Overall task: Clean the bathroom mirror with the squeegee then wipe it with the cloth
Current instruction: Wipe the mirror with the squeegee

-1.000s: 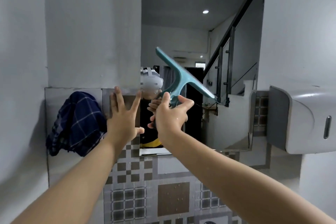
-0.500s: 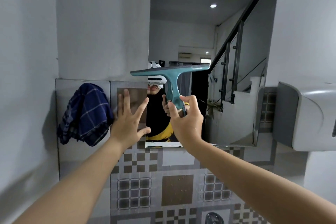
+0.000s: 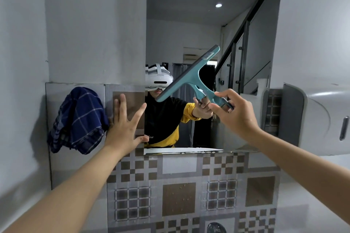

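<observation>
A tall mirror (image 3: 189,24) is set in the wall ahead. A teal squeegee (image 3: 191,75) lies against its lower half, blade tilted up to the right. My right hand (image 3: 234,113) grips the squeegee's handle at the lower right end. My left hand (image 3: 125,128) is spread flat on the tiled wall just left of the mirror's edge, fingers apart, holding nothing. A dark blue checked cloth (image 3: 77,121) hangs on the wall to the left of that hand.
A grey paper dispenser (image 3: 320,119) juts from the wall at the right. Patterned brown and grey tiles (image 3: 180,195) cover the wall below the mirror. A white streak runs along the mirror's bottom edge (image 3: 181,150).
The squeegee blade has swung from level to tilted up to the right, and my right hand has moved right. My left hand stays pressed on the wall.
</observation>
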Demonstrator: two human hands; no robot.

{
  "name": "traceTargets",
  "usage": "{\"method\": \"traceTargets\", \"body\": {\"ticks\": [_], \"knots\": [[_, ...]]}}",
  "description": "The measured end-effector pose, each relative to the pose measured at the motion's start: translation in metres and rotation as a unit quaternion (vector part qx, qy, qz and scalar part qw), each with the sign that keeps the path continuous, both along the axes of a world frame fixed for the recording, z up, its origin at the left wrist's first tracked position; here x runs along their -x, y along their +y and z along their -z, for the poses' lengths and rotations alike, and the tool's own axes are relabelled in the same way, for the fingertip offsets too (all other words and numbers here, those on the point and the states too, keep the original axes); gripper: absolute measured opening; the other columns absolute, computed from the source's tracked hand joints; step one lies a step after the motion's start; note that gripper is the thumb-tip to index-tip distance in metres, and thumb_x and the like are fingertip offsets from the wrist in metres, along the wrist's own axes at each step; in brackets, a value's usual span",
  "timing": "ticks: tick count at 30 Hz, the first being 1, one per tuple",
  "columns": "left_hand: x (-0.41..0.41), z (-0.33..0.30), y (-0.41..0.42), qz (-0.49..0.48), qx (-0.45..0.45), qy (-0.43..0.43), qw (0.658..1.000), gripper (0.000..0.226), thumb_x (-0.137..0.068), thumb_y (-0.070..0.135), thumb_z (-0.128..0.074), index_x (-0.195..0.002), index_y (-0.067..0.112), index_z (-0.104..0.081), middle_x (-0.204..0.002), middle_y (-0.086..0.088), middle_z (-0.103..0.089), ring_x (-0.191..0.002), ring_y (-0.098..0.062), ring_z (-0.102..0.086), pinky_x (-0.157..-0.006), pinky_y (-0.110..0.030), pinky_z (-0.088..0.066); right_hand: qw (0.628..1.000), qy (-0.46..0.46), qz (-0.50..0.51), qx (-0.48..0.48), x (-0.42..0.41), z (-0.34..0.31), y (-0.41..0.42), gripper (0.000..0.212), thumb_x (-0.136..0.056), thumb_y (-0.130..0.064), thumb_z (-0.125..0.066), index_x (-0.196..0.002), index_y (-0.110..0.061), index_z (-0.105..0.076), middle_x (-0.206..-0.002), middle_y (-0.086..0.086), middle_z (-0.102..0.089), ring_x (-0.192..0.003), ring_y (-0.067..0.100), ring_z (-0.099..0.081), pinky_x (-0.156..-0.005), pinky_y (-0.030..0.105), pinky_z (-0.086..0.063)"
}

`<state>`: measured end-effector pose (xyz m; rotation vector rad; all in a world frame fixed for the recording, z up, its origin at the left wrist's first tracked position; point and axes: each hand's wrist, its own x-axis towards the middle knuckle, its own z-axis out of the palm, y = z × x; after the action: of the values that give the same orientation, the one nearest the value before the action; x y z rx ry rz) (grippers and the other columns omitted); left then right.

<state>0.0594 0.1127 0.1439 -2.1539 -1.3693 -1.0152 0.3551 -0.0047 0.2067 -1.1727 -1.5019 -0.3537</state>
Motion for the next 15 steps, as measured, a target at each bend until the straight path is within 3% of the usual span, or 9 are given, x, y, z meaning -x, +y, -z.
{"method": "traceTargets", "body": {"ticks": [3,5,10,15], "knots": [[0.000,0.001,0.000,-0.004,-0.007,0.000,1.000,0.112,-0.068,0.055,-0.072,-0.145,0.045,0.008,-0.147,-0.008,0.042,-0.137,-0.033,0.033,-0.107,-0.065,-0.026,1.000,-0.007,0.018,-0.008,-0.025,0.000,-0.008,0.030,-0.080,-0.026,-0.076,-0.107,-0.021,-0.064,-0.059,-0.015,-0.054,-0.046,-0.001,-0.052,-0.043,0.009,-0.036],[0.000,0.001,0.001,-0.004,-0.013,0.002,1.000,0.112,-0.067,0.056,-0.071,-0.145,0.044,0.008,-0.148,-0.008,0.041,-0.137,-0.033,0.033,-0.105,-0.065,-0.026,1.000,-0.006,0.029,-0.007,-0.044,0.001,-0.014,0.031,-0.080,-0.023,-0.077,-0.108,-0.017,-0.064,-0.061,-0.017,-0.053,-0.048,-0.005,-0.054,-0.042,0.007,-0.037],[-0.001,0.002,0.002,-0.002,-0.020,-0.008,1.000,0.112,-0.065,0.054,-0.074,-0.147,0.041,0.000,-0.150,-0.008,0.038,-0.137,-0.033,0.031,-0.101,-0.067,-0.032,0.998,0.030,0.046,0.003,-0.093,0.010,-0.026,0.029,-0.080,-0.026,-0.075,-0.106,-0.025,-0.063,-0.056,0.000,-0.055,-0.041,0.008,-0.040,-0.042,0.014,-0.035],[-0.002,0.002,0.001,-0.012,-0.017,-0.006,1.000,0.112,-0.064,0.054,-0.074,-0.148,0.040,-0.002,-0.150,-0.007,0.038,-0.138,-0.033,0.029,-0.100,-0.067,-0.032,0.995,0.085,0.057,0.010,-0.120,0.030,-0.032,0.021,-0.079,-0.036,-0.072,-0.091,-0.045,-0.057,-0.062,0.018,-0.063,-0.044,0.022,-0.042,-0.046,0.031,-0.038]]}}
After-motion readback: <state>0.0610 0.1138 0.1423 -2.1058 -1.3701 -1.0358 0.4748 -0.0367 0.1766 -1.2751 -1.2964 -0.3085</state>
